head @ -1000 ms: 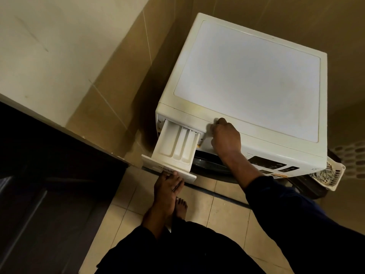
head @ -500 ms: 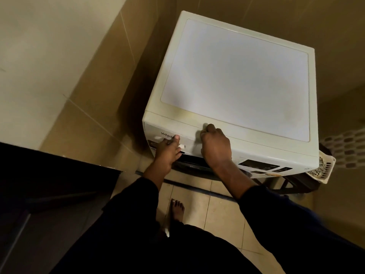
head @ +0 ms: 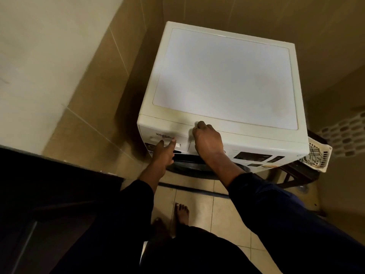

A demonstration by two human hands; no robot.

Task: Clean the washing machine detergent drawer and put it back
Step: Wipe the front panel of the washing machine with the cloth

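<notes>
One washing machine (head: 225,84), white, seen from above, in a tiled corner. One detergent drawer (head: 165,138), fully in, its front flush with the machine's front panel at the left end; brand lettering runs across it.

Left hand (head: 164,153): fingers stretched out and loosely spread, fingertips (head: 172,142) touching the lower edge of the drawer front. Grips nothing, palm facing down and forward. Dark sleeve pushed up the forearm.

Right hand (head: 208,139): curled over the top front edge of the machine, just right of the drawer. Fingers bent, knuckles up, tips pressed on the seam where top meets front. No object in it; whether the fingers are hooked on a lip, cannot tell. Dark blue sleeve to the wrist.

Two hands, both on the machine, near each other but apart.

Control panel (head: 254,156) with dark displays sits right of the right hand. Dark door rim (head: 189,165) shows under the drawer, partly hidden by the arms.

One white basket (head: 318,156) with a lattice side at the machine's right corner, touching or just beside it. Two bare feet (head: 181,213) on the tiled floor (head: 223,212). Dark cabinet (head: 49,194) at left.
</notes>
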